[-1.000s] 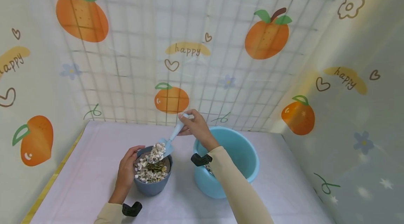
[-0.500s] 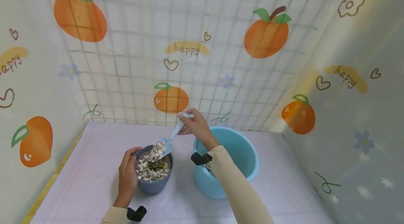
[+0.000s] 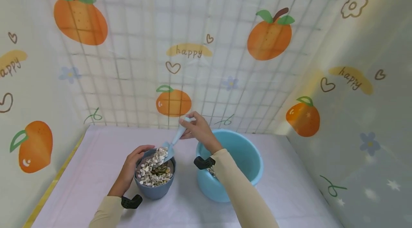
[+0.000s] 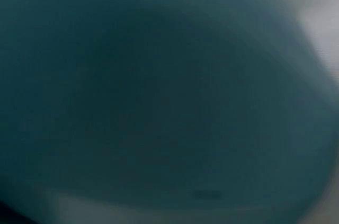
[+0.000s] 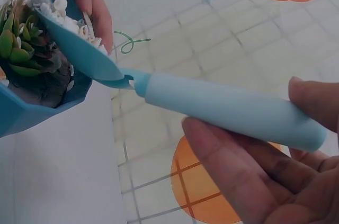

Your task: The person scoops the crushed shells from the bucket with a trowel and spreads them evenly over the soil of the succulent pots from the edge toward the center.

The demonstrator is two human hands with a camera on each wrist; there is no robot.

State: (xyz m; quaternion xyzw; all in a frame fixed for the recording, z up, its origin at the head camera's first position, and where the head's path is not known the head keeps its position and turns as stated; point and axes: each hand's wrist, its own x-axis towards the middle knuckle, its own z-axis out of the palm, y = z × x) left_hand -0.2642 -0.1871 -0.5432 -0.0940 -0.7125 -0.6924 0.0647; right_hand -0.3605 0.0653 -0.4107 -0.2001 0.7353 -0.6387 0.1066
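Observation:
My right hand (image 3: 201, 131) pinches the handle of a light blue trowel (image 5: 228, 105) between thumb and fingers. Its blade slants down over the blue-grey flower pot (image 3: 155, 191), loaded with small white shells or stone chips (image 3: 160, 155). Inside the pot, white pieces surround a succulent (image 5: 22, 41) with green and reddish leaves. My left hand (image 3: 130, 167) holds the pot at its left side, fingers along the far rim; those fingers show behind the blade in the right wrist view. The pot wall (image 4: 175, 91) fills nearly all of the dark left wrist view.
Right of the pot stands a large light blue bucket (image 3: 254, 156), with some white pieces (image 3: 211, 171) visible inside; my right forearm crosses over it. Behind the white-covered table (image 3: 283, 188) rises an orange-printed curtain (image 3: 225, 60) over a wire grid.
My left hand slides up along the pot's left side, its wrist rising and moving left. The pot shifts slightly left. The trowel stays over the pot, dipping slightly lower at the handle.

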